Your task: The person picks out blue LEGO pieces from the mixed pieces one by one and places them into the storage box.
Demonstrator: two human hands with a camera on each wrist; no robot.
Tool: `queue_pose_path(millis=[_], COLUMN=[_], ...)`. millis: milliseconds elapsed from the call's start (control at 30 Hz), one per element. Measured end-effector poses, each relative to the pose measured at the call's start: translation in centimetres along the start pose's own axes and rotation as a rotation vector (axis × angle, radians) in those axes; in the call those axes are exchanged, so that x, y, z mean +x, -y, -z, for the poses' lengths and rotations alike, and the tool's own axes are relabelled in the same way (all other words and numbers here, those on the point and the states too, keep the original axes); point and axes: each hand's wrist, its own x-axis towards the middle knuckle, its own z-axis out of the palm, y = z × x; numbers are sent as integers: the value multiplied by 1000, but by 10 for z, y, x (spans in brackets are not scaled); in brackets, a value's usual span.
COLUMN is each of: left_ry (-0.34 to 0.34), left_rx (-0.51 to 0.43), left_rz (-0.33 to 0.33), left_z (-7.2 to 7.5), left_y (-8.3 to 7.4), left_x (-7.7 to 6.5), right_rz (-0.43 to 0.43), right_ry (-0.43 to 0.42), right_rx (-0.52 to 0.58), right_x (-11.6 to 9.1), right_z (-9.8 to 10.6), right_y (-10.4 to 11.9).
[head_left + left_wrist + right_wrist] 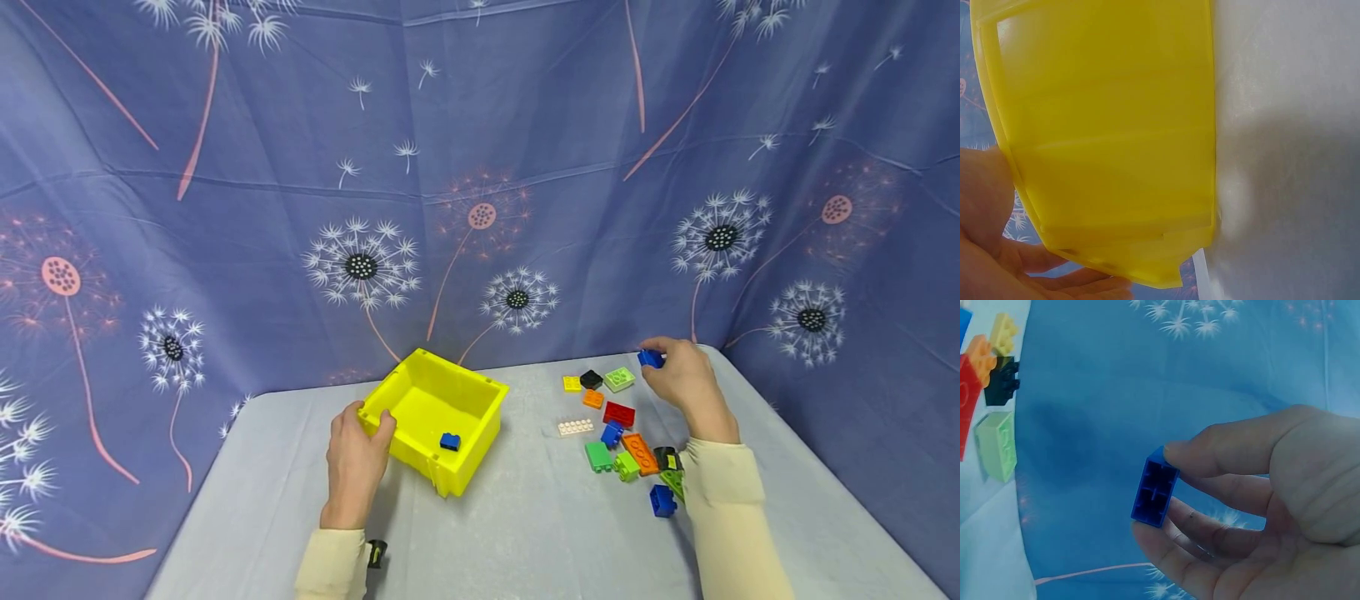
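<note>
My left hand (356, 454) grips the near left corner of a yellow bin (495, 421), thumb over the rim and fingers along the outside. In the left wrist view the bin's side wall (1116, 137) fills much of the picture, with fingers (1085, 281) at its edge. One blue brick (450, 442) lies on the bin's floor. Toward the table's back right, my right hand (686, 379) pinches another blue brick (651, 358). The right wrist view shows this brick (1155, 490) between thumb and fingers, its hollow underside facing the camera.
Several loose bricks lie right of the bin, among them a red brick (618, 414), an orange brick (640, 454), a green brick (599, 457), a white plate brick (576, 427) and a blue brick (662, 501). A patterned curtain (480, 167) hangs behind the table.
</note>
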Motion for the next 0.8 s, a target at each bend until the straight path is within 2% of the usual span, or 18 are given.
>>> queue_pose_path(millis=[333,800], left_ry=[-1,-1], left_rx=[9,9], left_rz=[11,10], left_z=[-1,0], left_y=[1,-1], left_x=[0,1], right_rz=[77,128], right_ry=[-79,-101], right_rx=[10,40], right_x=[-11,-24], right_z=[6,17], right_y=[16,33])
